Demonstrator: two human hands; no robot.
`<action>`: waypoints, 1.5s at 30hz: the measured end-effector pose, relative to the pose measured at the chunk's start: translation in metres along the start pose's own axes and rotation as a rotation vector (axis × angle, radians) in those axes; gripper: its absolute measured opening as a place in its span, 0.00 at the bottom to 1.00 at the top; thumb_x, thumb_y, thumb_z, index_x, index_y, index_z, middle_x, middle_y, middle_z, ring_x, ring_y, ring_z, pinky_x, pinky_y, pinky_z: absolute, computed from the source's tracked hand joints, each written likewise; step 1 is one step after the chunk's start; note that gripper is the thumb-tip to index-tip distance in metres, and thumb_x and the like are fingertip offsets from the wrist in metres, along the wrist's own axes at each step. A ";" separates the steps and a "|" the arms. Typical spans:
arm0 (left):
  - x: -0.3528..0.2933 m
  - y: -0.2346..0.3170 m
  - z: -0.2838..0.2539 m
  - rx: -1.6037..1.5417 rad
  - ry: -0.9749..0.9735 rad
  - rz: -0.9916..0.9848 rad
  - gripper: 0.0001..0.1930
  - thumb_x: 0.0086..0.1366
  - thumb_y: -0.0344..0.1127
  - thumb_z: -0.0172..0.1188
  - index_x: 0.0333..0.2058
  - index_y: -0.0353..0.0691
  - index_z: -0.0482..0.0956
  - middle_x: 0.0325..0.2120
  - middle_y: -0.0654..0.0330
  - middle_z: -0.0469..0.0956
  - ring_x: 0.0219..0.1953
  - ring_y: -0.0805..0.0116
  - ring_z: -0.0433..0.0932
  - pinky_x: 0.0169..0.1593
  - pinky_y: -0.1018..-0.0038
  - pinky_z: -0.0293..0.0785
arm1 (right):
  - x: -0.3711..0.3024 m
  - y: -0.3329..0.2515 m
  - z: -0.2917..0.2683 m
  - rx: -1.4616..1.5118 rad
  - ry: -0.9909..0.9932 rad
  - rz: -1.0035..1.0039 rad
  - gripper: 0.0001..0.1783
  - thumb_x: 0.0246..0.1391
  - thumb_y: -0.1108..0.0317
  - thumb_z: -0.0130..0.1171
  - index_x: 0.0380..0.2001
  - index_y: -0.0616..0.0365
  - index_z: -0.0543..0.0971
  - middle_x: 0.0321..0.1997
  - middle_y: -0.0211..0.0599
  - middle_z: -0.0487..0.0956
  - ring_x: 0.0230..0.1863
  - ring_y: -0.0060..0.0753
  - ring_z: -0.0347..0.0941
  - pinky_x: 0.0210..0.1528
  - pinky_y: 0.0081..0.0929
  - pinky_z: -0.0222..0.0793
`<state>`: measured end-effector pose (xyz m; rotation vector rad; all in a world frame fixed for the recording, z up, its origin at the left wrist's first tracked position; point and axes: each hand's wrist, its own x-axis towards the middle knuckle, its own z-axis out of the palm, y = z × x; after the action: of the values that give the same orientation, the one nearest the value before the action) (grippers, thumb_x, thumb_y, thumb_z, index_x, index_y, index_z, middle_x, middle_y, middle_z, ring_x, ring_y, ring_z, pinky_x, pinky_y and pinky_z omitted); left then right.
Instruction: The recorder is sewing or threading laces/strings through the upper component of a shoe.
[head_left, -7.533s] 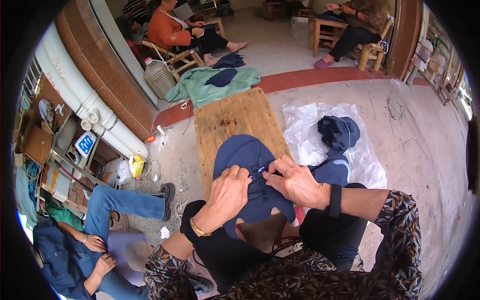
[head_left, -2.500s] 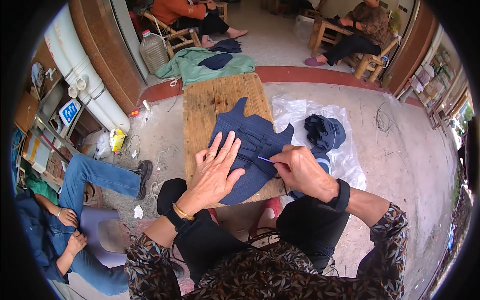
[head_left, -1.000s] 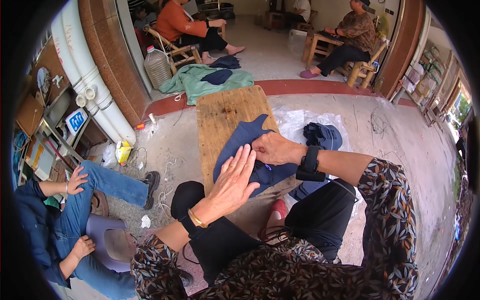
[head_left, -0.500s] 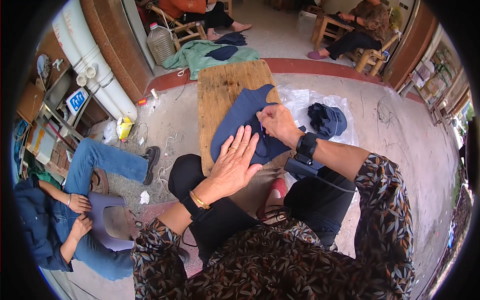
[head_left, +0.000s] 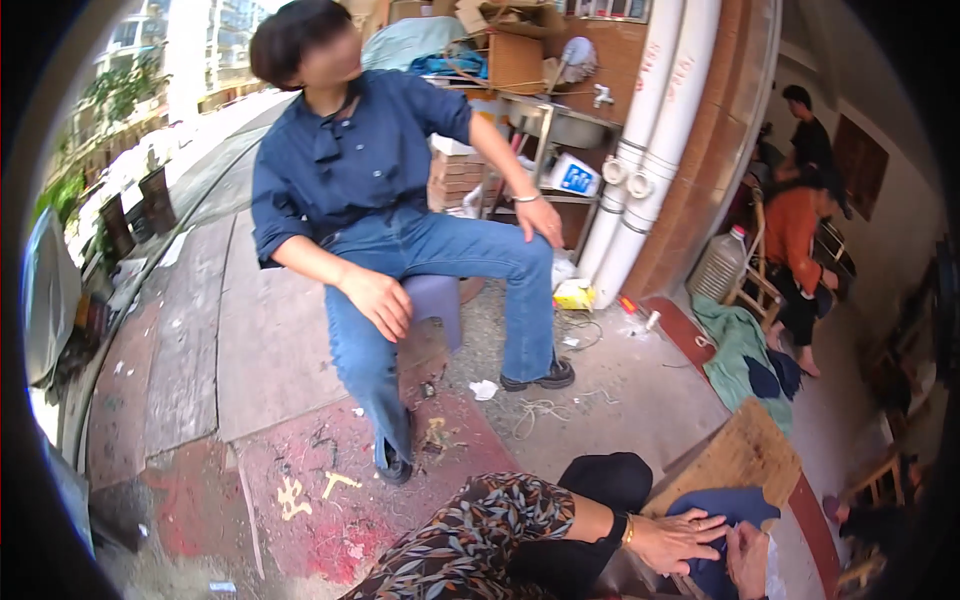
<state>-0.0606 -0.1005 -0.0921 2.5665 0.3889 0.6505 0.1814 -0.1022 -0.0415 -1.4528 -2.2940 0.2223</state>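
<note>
At the lower right, a dark blue piece of fabric (head_left: 745,505) lies on a worn wooden bench (head_left: 752,455). My left hand (head_left: 680,540), with a gold bracelet and a black band at the wrist, rests flat on the fabric with its fingers stretched out. Close beside its fingertips, my right hand (head_left: 747,562) is closed over the fabric, fingers bent together. Whatever it pinches is too small to make out. My right forearm is out of the picture.
Left of the bench, a person in a blue shirt (head_left: 365,170) and jeans sits on a purple stool (head_left: 440,300). White pipes (head_left: 650,150) run up a wall behind. A green cloth (head_left: 735,345) with dark fabric pieces and a large plastic jug (head_left: 720,262) stand beyond the bench.
My view has swung left and up, so the bench and both hands now sit at the lower right. The seated person has turned aside, hands apart. My left hand remains flat on the fabric.
</note>
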 end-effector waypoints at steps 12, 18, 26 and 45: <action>-0.007 -0.014 0.018 0.223 0.205 0.092 0.27 0.70 0.54 0.55 0.64 0.51 0.72 0.71 0.42 0.57 0.73 0.38 0.54 0.68 0.40 0.54 | 0.009 0.075 0.056 0.480 0.165 0.356 0.20 0.73 0.57 0.46 0.26 0.55 0.68 0.15 0.28 0.69 0.05 0.20 0.60 0.06 0.20 0.53; 0.002 0.007 -0.011 -0.097 0.024 -0.011 0.34 0.57 0.38 0.65 0.63 0.36 0.68 0.74 0.37 0.46 0.77 0.42 0.37 0.75 0.46 0.35 | -0.001 0.037 0.043 0.706 0.342 0.304 0.17 0.75 0.55 0.45 0.35 0.54 0.70 0.22 0.28 0.75 0.07 0.14 0.60 0.07 0.14 0.51; -0.004 -0.004 -0.003 0.034 -0.025 -0.052 0.50 0.58 0.41 0.67 0.73 0.31 0.47 0.74 0.39 0.45 0.78 0.47 0.37 0.76 0.51 0.36 | -0.002 -0.004 0.031 0.911 0.248 0.474 0.14 0.73 0.56 0.50 0.36 0.53 0.72 0.22 0.29 0.76 0.15 0.15 0.71 0.15 0.13 0.68; 0.010 0.004 -0.033 0.136 -0.150 -0.043 0.45 0.66 0.54 0.61 0.74 0.40 0.52 0.75 0.48 0.50 0.77 0.49 0.44 0.74 0.52 0.42 | 0.019 0.027 -0.009 1.100 0.337 0.602 0.05 0.62 0.71 0.65 0.35 0.62 0.83 0.31 0.32 0.83 0.28 0.18 0.79 0.32 0.16 0.80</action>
<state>-0.0686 -0.0877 -0.0605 2.7056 0.4505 0.4254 0.2003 -0.0745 -0.0378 -1.3156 -1.0383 1.0980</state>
